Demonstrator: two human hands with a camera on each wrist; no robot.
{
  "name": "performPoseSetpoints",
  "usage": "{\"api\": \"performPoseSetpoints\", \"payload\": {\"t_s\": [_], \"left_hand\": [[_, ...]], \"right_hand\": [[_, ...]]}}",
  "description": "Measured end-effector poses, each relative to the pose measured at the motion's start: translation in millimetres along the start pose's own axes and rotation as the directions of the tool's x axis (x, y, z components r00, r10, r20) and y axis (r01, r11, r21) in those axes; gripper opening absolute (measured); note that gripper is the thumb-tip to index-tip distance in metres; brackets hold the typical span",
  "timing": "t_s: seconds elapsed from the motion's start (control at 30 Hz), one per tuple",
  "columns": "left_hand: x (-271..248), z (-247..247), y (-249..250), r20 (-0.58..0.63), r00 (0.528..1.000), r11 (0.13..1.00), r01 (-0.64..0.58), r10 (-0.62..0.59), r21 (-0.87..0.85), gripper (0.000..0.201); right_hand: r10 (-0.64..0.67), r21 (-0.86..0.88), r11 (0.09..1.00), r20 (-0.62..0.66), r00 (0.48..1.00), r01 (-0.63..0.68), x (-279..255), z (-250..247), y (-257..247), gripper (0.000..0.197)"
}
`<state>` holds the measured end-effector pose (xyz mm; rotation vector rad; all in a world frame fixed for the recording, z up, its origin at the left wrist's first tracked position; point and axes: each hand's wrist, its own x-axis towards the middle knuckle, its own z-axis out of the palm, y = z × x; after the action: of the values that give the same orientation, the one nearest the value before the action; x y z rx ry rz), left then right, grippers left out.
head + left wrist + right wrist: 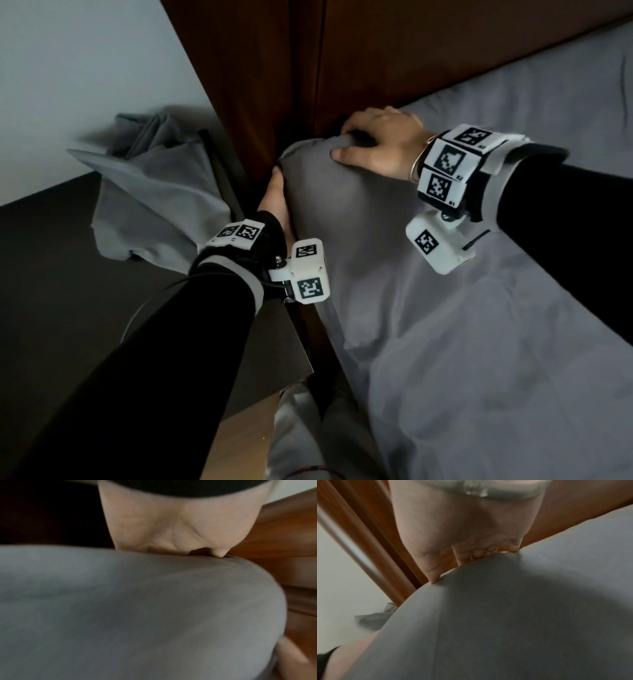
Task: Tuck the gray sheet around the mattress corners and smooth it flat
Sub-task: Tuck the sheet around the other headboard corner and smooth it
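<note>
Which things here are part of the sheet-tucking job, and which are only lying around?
Part of the job:
- gray sheet
- mattress corner under it
- left hand, at the corner's side
- right hand, gripping the corner

Lying about:
- gray cloth heaped beside the bed
- wooden headboard

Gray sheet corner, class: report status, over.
Right hand grips gray sheet atop corner. Left hand under corner's side, fingers hidden. Wooden headboard crowds corner.

"R2" and "R1" on right wrist marker band [455, 164]
</note>
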<state>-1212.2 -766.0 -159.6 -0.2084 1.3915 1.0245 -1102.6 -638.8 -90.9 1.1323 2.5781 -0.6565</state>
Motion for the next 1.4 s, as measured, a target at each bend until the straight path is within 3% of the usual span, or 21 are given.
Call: {"api": "performPoseSetpoints", "payload": {"t_s": [0.2,0.33,0.43,0.53,0.63,0.73,0.8,0.9,1.0,1.1,1.27,1.4], "left_hand": [[10,-1,-13,-0.06,0.998,0.989,-0.008,-0.001,-0.148,0.075],[38,-7,-21,-0.118,0.991,0.995,-0.07,0.062,-0.071,0.071],[26,-4,-18,-0.126,0.992,0.999,-0.027,0.022,-0.037,0.074],[23,-7,-12,-0.211,0.977,0.988,0.011,0.022,0.156,0.062],[17,-18,2,-0.232,0.961,0.893,-0.031,0.15,0.449,0.049],[9,-25,15,-0.193,0.964,0.796,-0.029,0.183,0.605,0.044],[-2,-19,24,-0.162,0.94,0.702,-0.103,0.301,0.704,0.04],[-19,4,34,0.0,0.861,0.512,-0.303,0.509,0.804,0.045],[-17,28,37,0.175,0.828,0.303,-0.381,0.533,0.874,0.05],[3,38,35,0.173,0.853,0.141,-0.274,0.492,0.951,0.052],[21,46,37,0.018,0.882,0.102,-0.075,0.471,0.992,0.066],[9,66,43,-0.071,0.902,0.001,0.078,0.426,0.997,0.069]], "right_hand": [[0.023,-0.048,0.999,-0.013,1.0,-0.024,2,7,-1,0.047],[0.025,-0.025,0.999,0.045,0.999,-0.024,2,8,3,0.051],[0.011,-0.041,0.999,0.063,0.998,-0.008,3,13,5,0.056],[0.046,-0.034,0.998,0.023,0.999,-0.045,9,16,9,0.057],[0.093,-0.019,0.996,0.001,0.996,-0.093,14,20,13,0.056],[0.103,-0.084,0.991,0.004,0.995,-0.103,16,22,14,0.055],[0.105,-0.135,0.985,0.003,0.995,-0.103,17,22,13,0.055],[0.072,-0.199,0.978,0.038,0.997,-0.063,18,21,12,0.057],[0.028,-0.243,0.97,0.059,0.998,-0.012,18,16,13,0.056],[0.008,-0.217,0.976,0.055,0.998,0.004,12,19,20,0.056],[-0.009,0.001,1.0,-0.03,1.0,0.009,-2,30,38,0.057],[0.121,0.118,0.987,-0.137,0.983,-0.105,-10,20,64,0.055]]}}
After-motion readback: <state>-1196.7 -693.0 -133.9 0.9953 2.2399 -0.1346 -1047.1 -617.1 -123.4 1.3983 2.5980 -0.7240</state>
